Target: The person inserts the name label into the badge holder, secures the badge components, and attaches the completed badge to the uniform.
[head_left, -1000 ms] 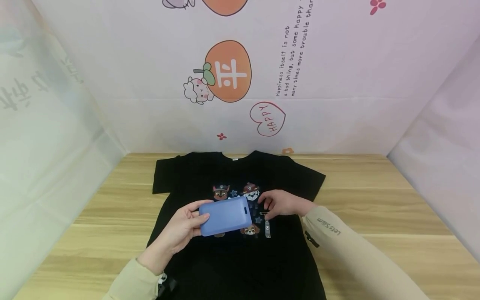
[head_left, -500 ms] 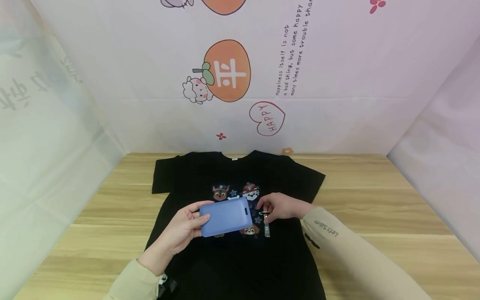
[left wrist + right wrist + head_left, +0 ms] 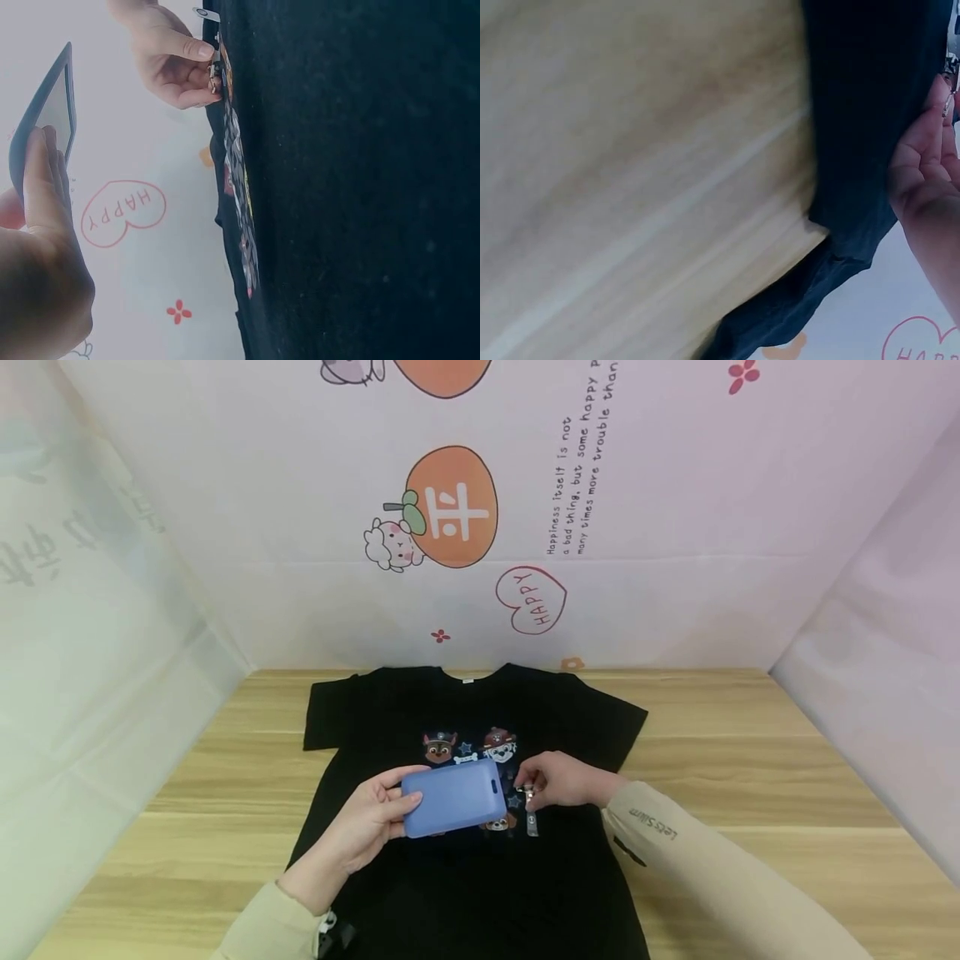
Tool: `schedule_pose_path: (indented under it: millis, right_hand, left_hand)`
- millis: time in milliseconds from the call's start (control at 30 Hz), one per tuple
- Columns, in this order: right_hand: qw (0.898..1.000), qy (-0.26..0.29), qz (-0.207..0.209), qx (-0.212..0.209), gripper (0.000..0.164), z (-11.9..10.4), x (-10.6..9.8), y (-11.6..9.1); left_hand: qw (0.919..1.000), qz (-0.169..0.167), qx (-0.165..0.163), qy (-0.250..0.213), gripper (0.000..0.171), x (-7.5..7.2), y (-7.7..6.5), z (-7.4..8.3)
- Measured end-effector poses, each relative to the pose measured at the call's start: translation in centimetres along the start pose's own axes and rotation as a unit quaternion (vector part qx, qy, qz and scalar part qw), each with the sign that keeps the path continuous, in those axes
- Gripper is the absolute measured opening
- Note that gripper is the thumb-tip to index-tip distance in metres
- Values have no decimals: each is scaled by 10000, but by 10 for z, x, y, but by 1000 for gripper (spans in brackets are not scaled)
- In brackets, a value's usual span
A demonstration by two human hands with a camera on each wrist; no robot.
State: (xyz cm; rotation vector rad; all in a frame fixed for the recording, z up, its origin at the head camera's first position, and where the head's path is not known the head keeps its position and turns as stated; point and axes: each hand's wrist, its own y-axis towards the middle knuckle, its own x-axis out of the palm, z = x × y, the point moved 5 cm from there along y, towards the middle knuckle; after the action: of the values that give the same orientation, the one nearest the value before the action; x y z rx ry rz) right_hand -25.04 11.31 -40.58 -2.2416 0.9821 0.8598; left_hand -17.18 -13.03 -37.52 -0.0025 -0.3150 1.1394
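Observation:
My left hand holds a blue badge holder by its left end, thumb on top and fingers beneath. The holder has a small slot at its right end, and in the left wrist view it is raised above the shirt. Just right of it, my right hand pinches a metal badge clip with a clear strap. The strap hangs toward me, its snap end showing in the left wrist view. Under both hands a black T-shirt lies spread out, with cartoon dog faces on its front.
The shirt lies on a wood-grain table, its collar near the back edge. A white printed cloth rises behind the table, and pale sheets hang at both sides.
My right hand has shifted slightly toward me and its fingers have moved on the badge clip, turning it a little. The left hand keeps the badge holder almost still. The head view has tilted slightly.

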Motion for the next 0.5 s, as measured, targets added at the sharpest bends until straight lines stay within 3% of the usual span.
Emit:
schedule_pose_path:
  millis: [200, 500]
  right_hand:
    - [9995, -130, -35, -294, 22, -1, 2, -3]
    - [9985, 383, -177, -335, 25, -2, 6, -7]
  left_hand:
    - [10000, 63, 14, -53, 52, -1, -2, -1]
    - [9999, 63, -3, -141, 54, -2, -3, -2]
